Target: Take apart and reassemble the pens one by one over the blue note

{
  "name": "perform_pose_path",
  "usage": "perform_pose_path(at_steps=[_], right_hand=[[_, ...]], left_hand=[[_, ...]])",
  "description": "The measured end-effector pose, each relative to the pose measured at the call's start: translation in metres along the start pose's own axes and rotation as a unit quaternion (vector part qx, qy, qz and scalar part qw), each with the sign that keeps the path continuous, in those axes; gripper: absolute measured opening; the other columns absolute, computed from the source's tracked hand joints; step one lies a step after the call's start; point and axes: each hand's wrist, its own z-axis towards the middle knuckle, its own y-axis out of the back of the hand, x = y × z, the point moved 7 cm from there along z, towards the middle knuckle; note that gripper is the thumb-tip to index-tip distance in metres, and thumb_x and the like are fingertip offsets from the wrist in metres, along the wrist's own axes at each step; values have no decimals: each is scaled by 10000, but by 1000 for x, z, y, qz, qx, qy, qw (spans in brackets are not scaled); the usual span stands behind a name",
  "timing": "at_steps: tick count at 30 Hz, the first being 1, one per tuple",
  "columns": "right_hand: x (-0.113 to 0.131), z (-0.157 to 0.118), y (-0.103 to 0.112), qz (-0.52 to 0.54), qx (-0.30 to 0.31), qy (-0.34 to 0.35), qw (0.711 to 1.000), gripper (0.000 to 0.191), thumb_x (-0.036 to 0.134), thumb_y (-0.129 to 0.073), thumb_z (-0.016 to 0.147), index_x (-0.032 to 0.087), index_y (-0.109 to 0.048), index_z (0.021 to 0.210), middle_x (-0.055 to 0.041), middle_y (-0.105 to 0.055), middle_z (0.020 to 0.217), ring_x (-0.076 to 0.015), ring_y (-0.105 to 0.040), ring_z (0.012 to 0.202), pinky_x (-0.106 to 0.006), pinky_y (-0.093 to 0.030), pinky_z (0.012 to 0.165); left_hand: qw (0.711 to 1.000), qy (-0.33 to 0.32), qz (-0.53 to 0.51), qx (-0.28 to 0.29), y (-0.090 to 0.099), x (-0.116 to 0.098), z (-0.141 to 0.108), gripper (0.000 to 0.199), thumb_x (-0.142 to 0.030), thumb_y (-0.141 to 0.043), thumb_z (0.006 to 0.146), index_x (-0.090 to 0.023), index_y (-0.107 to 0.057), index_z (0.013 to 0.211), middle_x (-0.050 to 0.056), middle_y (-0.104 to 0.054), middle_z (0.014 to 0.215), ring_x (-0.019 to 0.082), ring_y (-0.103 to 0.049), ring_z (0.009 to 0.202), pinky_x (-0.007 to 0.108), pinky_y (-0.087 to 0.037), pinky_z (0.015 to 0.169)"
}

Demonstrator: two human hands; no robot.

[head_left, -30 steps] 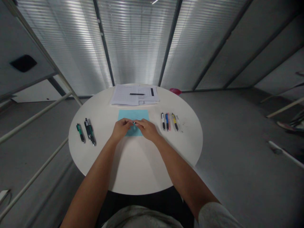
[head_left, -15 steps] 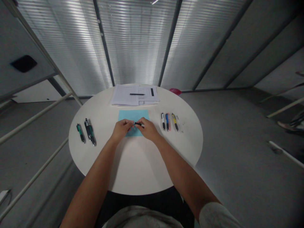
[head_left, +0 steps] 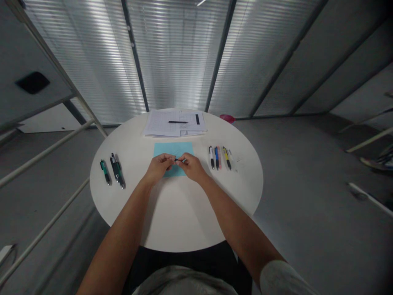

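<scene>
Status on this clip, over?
Left hand and right hand pinching black pen. Over blue paper. Other pens lie to both sides, apart from hands.

A round white table (head_left: pixel 184 229) carries a stack of printed papers (head_left: pixel 159 123) with a black pen (head_left: pixel 178 122) lying across it. Three pens (head_left: pixel 113 170) sit together on the left, a tighter row of colored pens (head_left: pixel 219 158) on the right, and a pink object (head_left: pixel 227 118) peeks out behind the far edge.
</scene>
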Motion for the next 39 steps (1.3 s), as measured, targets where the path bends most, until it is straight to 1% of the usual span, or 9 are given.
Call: perform_pose_path(at_steps=[7,12,16,19,26,28,30,34,39], right_hand=[[1,-2,-2,22,-1,-25,999,170,360,-596,819,201,-549,782,21,-574,728,-104,-471,602,-230,-379,566],[-4,-2,-6,54,-13,-21,998,270,309,-658,746,221,-498,945,27,-555,847,-81,-470,592,-212,-377,541],[-17,-1,-12,65,-8,-61,996,203,318,-661,756,217,-519,859,53,-529,677,-101,-477,567,-217,-375,530],[-21,-1,-14,96,8,-76,992,210,373,-652,792,207,-563,884,49,-556,634,-122,-526,575,-240,-412,553],[9,0,-1,-10,20,34,999,244,376,-484,936,207,-658,915,-25,-625,828,-150,-572,797,-286,-443,743],[9,0,1,-6,3,24,1000,190,356,-538,897,206,-633,962,-19,-616,852,-145,-560,774,-277,-442,719],[6,-1,1,1,-16,-1,1000,232,329,-625,820,209,-591,1016,-5,-608,883,-129,-536,719,-259,-435,670],[-2,-2,-5,13,-8,-30,999,183,349,-639,810,208,-568,903,23,-590,800,-110,-488,627,-238,-407,609],[6,-2,-4,-37,11,17,999,210,398,-517,923,222,-629,951,-14,-643,899,-152,-577,834,-269,-436,766]], left_hand=[[1000,3,-1,-5,1,1,-1,341,-425,-758,671,-128,-683,822,1,-585,623,94,-479,533,238,-367,519],[999,-11,-33,-17,4,4,1,302,-393,-761,676,-138,-675,813,-19,-537,563,98,-471,520,239,-364,515],[998,-24,-45,-20,7,6,3,317,-386,-754,690,-140,-699,882,-25,-533,564,93,-455,508,239,-350,511],[998,-15,-57,-27,9,7,3,327,-391,-765,677,-141,-706,879,-18,-548,579,93,-461,516,240,-356,518],[997,-4,-66,-39,9,6,3,312,-369,-767,675,-140,-716,880,-15,-546,593,88,-463,532,235,-372,530],[997,4,-68,-38,8,6,2,328,-372,-769,665,-135,-719,886,-16,-542,588,90,-468,532,235,-374,529],[996,7,-74,-39,7,7,1,350,-377,-768,657,-135,-721,905,-19,-538,580,90,-466,524,235,-373,525],[995,-1,-89,-43,10,8,2,378,-385,-768,660,-140,-723,944,-28,-530,576,86,-458,516,236,-377,526],[992,7,-114,-55,15,14,5,368,-384,-790,653,-138,-731,921,-29,-512,565,84,-460,530,232,-384,530]])
